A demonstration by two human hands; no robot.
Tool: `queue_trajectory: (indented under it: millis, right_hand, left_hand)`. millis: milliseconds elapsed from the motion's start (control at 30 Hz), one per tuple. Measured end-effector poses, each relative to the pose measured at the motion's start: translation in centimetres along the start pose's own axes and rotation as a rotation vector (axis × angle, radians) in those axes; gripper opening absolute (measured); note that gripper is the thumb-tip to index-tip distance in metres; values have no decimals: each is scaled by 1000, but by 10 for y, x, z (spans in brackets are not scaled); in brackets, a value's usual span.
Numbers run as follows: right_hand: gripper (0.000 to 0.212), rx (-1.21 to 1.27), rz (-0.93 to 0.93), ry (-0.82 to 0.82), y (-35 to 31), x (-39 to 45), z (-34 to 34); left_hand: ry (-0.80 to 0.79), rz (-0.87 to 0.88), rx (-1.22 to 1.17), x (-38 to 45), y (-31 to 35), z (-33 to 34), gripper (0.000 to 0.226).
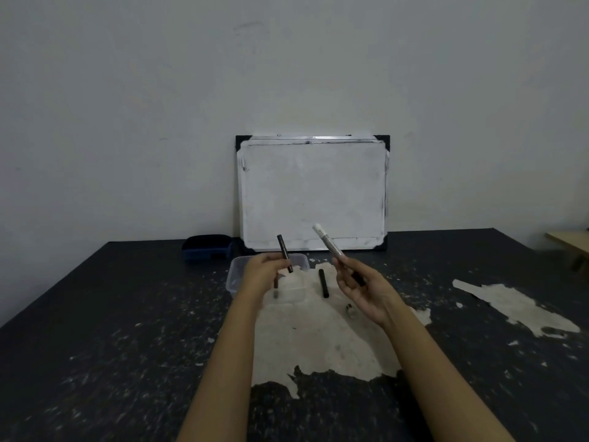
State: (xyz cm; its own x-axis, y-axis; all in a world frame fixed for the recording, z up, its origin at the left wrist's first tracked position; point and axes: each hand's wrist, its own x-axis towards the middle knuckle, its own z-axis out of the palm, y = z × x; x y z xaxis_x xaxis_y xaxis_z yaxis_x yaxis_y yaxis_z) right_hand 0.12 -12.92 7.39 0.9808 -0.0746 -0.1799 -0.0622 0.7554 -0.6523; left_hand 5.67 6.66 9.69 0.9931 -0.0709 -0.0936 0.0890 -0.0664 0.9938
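Note:
My left hand (262,272) grips a thin black marker (283,250) that points up and slightly left, held above a clear plastic container (236,275). A grey marker with a white tip (328,242) is held in the fingers of my right hand (361,290), its white end pointing up and left toward the whiteboard (312,193). That whiteboard leans upright against the wall at the back of the table. Another black marker (323,283) lies on the table between my hands. A further marker shows inside the container, partly hidden by my left hand.
The dark table (127,330) has worn pale patches in the middle and at the right. A dark blue eraser box (207,247) sits left of the whiteboard. A small metallic object (350,309) lies near my right wrist. A wooden piece (570,244) juts in at the far right.

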Motion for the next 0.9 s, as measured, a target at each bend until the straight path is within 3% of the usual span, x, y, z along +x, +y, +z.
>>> queue_trajectory:
  millis: [100, 200, 400, 467, 633, 800, 900]
  right_hand:
    - [13, -41, 22, -16, 3, -2, 5]
    - [14, -88, 26, -3, 6, -5, 7]
    - [18, -114, 28, 19, 7, -4, 7]
    - [19, -128, 24, 24, 7, -4, 7]
    - [23, -156, 13, 24, 6, -4, 7]
    - [24, -205, 18, 30, 5, -4, 5]
    - [34, -252, 22, 32, 4, -3, 3]
  left_hand:
    - [150, 54, 305, 22, -5, -21, 27]
    - [238, -66, 590, 36, -8, -33, 29]
    - [297, -156, 892, 43, -12, -24, 27]
    - [284, -174, 947, 42, -12, -18, 29]
    - [284, -194, 1026, 42, -15, -8, 60]
    - [268, -192, 1076, 38, -14, -4, 47]
    - [268, -169, 958, 38, -12, -7, 44]
